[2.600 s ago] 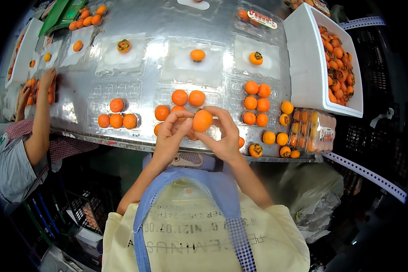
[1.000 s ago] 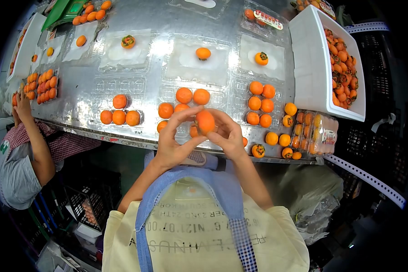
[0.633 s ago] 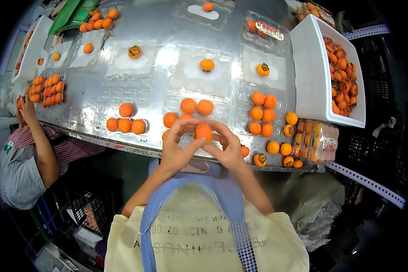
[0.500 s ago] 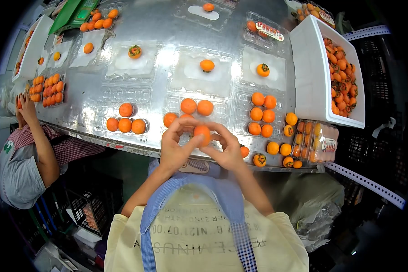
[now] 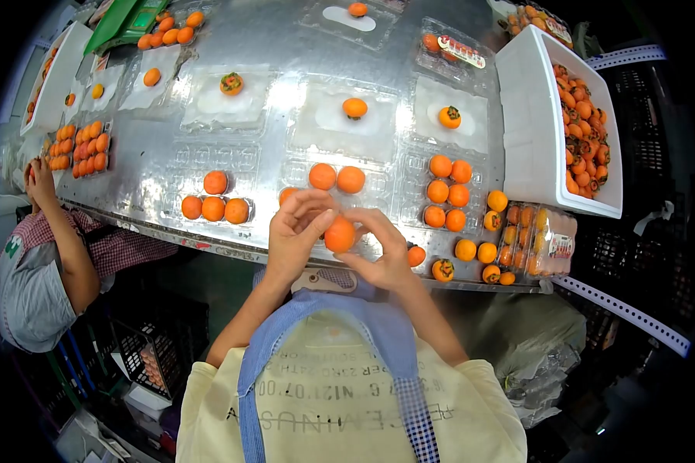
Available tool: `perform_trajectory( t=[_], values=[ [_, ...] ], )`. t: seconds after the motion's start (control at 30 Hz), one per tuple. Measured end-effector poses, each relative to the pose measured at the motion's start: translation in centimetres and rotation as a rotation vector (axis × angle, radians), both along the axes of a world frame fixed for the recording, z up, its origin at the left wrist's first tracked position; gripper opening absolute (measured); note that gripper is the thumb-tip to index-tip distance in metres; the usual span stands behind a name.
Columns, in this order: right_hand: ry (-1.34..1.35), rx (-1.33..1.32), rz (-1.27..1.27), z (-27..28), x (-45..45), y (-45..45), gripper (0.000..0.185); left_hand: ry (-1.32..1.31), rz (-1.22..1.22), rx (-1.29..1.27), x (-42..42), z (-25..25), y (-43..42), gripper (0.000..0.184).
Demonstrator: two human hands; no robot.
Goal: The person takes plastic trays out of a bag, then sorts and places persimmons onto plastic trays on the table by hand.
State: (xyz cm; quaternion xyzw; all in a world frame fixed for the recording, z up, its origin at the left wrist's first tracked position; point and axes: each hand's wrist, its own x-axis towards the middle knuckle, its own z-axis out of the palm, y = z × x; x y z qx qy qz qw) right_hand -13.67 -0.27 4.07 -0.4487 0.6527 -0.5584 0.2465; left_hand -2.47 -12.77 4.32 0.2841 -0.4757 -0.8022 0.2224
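Note:
An orange persimmon (image 5: pixel 340 234) is held between my left hand (image 5: pixel 295 235) and my right hand (image 5: pixel 382 255), over the table's front edge. Fingers of both hands touch its sides. Just behind my hands lies a clear tray (image 5: pixel 371 166) with persimmons in it, some hidden by my left hand. To its left a clear tray (image 5: pixel 189 158) holds several persimmons near the front. The clear tray (image 5: pixel 415 185) on the right has two columns of fruit. Single fruits sit on the padded lids behind the trays, one of them a persimmon (image 5: pixel 354 108) in the middle.
On the right stands a white foam box (image 5: pixel 517 123) full of persimmons, with a filled clear pack (image 5: pixel 544 239) in front of it. Loose fruits (image 5: pixel 465 249) lie by the front edge. A co-worker's hands (image 5: pixel 40 181) are at the far left, near filled packs (image 5: pixel 91 148).
The persimmon has been turned in my fingers and has come slightly lower and nearer to me. My left hand's fingers have lifted and spread a little. The co-worker's hands have shifted.

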Motion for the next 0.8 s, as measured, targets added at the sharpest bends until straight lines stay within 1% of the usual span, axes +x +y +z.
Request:
perform_trajectory(
  t=[0.07,0.17,0.2,0.3,0.37,0.47,0.57,0.6,0.7,0.8],
  values=[
    [0.031,-0.034,-0.013,0.0,0.0,-0.1,0.053,0.0,-0.012,-0.042,-0.2,-0.1,0.2,0.025],
    [0.106,-0.1,-0.033,0.3,-0.2,-0.3,0.053,-0.032,-0.202,0.177,0.7,-1.4,-0.2,0.033],
    [0.14,-0.11,-0.031,0.4,-0.3,-0.3,0.053,-0.056,-0.239,0.216,0.9,-0.9,0.0,0.04],
    [0.223,-0.13,-0.026,0.7,-0.8,-0.3,0.053,0.013,-0.299,0.308,1.3,-1.7,0.1,0.039],
    [0.256,-0.127,-0.02,0.8,-1.0,-0.2,0.053,0.051,-0.278,0.216,1.3,-1.5,0.1,0.04],
    [-0.157,-0.078,-0.082,0.7,-0.4,0.1,0.052,0.12,-0.262,0.097,1.0,-0.4,-0.3,0.046],
    [-0.3,-0.07,-0.029,0.1,-1.0,0.5,0.048,0.152,-0.249,-0.038,0.8,0.1,-0.4,0.053],
    [-0.325,-0.029,-0.008,-0.1,-1.1,0.6,0.047,0.155,-0.243,-0.087,0.7,0.2,-0.4,0.055],
    [-0.41,0.088,0.047,-0.6,-1.3,0.9,0.045,0.11,-0.213,-0.149,0.6,0.8,0.0,0.056],
    [-0.525,0.159,0.076,-1.2,-1.1,1.0,0.046,0.106,-0.19,-0.328,0.4,0.4,0.2,0.058]
  ],
)
